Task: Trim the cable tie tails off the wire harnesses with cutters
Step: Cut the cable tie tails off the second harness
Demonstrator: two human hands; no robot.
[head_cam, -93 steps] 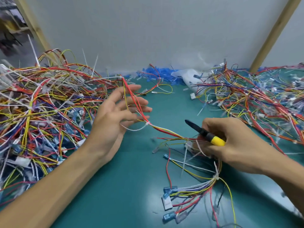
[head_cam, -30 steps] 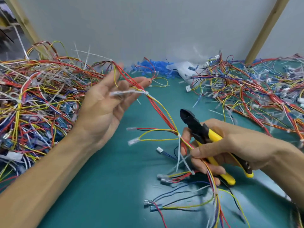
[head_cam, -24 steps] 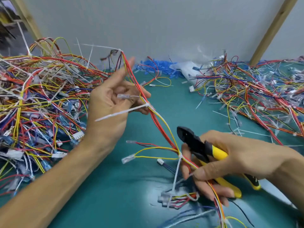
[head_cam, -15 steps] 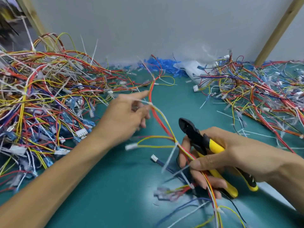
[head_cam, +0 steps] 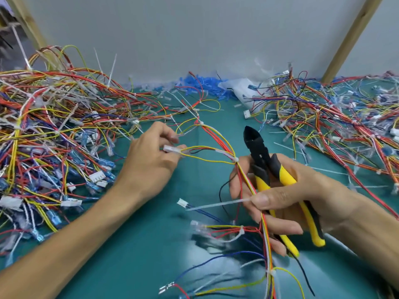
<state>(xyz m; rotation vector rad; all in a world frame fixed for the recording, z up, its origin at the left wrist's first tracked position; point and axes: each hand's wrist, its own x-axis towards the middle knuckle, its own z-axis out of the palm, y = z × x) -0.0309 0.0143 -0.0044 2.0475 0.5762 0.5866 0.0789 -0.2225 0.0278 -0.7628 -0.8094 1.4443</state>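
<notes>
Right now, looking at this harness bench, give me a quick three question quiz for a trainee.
1. True or false: the cutters are biting a cable tie tail.
2. Which hand holds the cutters? A left hand, B right hand, C neither.
3. Which way does the white tie tail at the right thumb point?
Key: 1 false, their tips are free in the air. 2 B. 3 Toward the left hand.

A teal counter [head_cam: 133,244] is meeting a grey wall [head_cam: 194,29] between a left wooden post [head_cam: 28,22] and a right wooden post [head_cam: 350,37]. Blue plastic sleeves [head_cam: 200,81] are lying heaped beside a crumpled white bag [head_cam: 238,89].
</notes>
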